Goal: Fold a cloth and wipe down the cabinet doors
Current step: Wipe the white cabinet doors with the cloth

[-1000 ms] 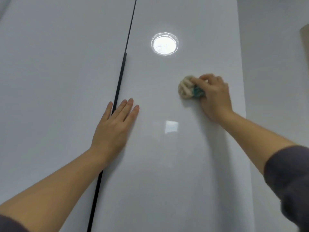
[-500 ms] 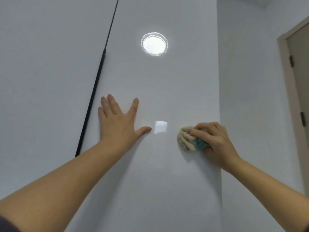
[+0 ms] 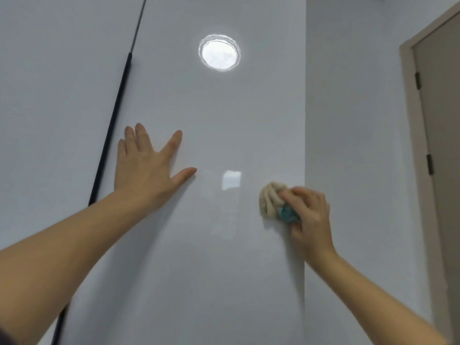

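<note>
right hand (image 3: 310,217) gripping bunched cream/teal cloth (image 3: 272,202), pressed on glossy white cabinet door (image 3: 224,257) near right edge. left hand (image 3: 144,168) flat, fingers spread, on same door. no writing visible.

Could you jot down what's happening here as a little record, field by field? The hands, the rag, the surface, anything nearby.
left hand: flat, fingers spread, pressed on the cabinet door
right hand: grips the cloth, holding it against the door near its right edge
cloth state: cream with a teal patch, bunched up
door surface: glossy white, reflecting a round light
dark gap: runs just left of the left hand
far right: beige room door
</note>
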